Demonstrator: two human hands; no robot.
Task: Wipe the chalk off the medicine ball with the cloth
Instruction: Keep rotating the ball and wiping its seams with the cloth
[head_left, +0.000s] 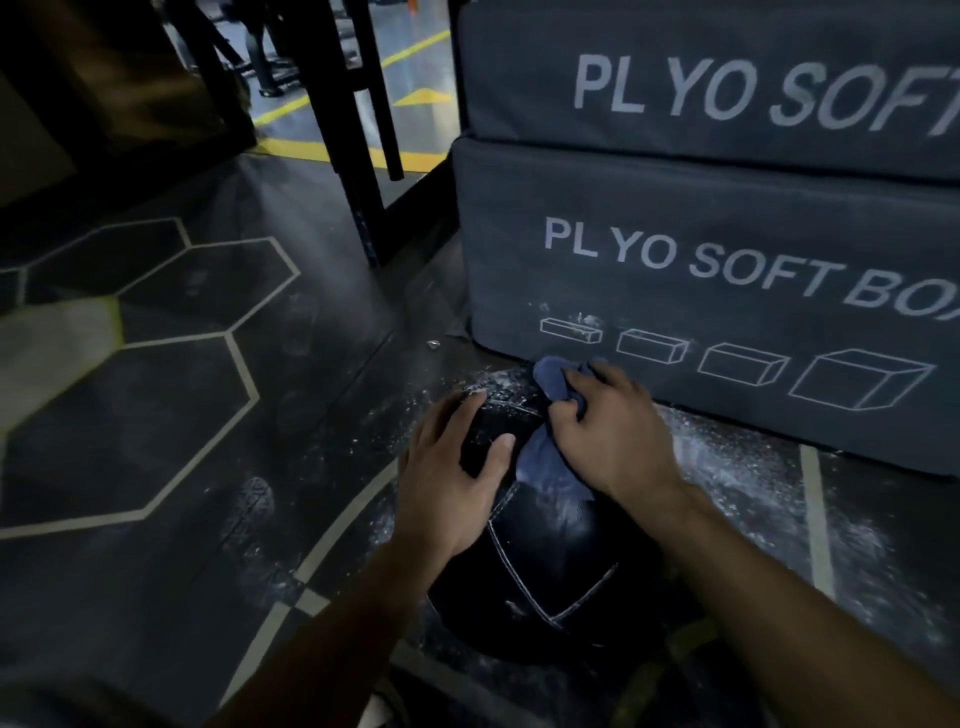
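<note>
Chalk-dusted gym floor (753, 478), medicine ball (545, 551) under flat left hand (452, 467), right hand (613, 431) gripping cloth (545, 452).

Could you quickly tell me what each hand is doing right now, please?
Left hand: open, fingers spread flat on the medicine ball.
Right hand: closed, gripping the blue cloth against the ball.

Right edge of the frame chops off the lettering on both plyo boxes (727, 270). The cloth (545, 452) is mostly buried under the right hand (618, 431), and the left hand (447, 467) hides part of the medicine ball (545, 561). Upper left of the frame is just dark blur, can't make anything out.
</note>
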